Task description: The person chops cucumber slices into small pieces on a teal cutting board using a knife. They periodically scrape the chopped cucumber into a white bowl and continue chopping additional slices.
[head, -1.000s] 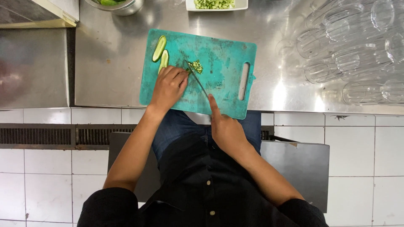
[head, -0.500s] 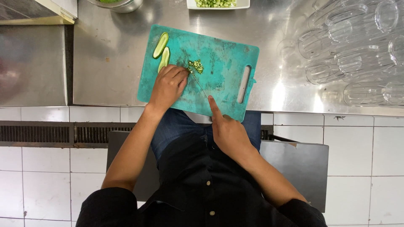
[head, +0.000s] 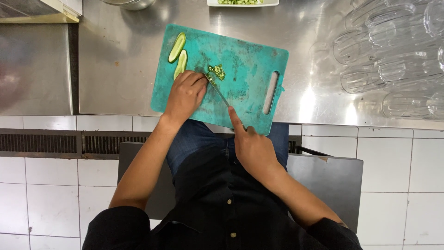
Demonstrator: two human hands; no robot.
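On teal board (head: 249, 60), right hand (head: 252, 148) grips knife (head: 219, 92).

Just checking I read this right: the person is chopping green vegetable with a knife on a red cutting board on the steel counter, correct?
Not quite. The head view shows the cutting board is teal, not red. The rest holds: the right hand works the knife on it, atop the steel counter.

A scuffed, matt teal plastic cutting board (head: 240, 65) lies on a glossy brushed-steel counter (head: 314, 97) beside clear glasses (head: 393, 60).

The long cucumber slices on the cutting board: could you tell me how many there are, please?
2: one cucumber slice near the cutting board's upper left corner, another slice beside it, touching the left hand, which may hide more.
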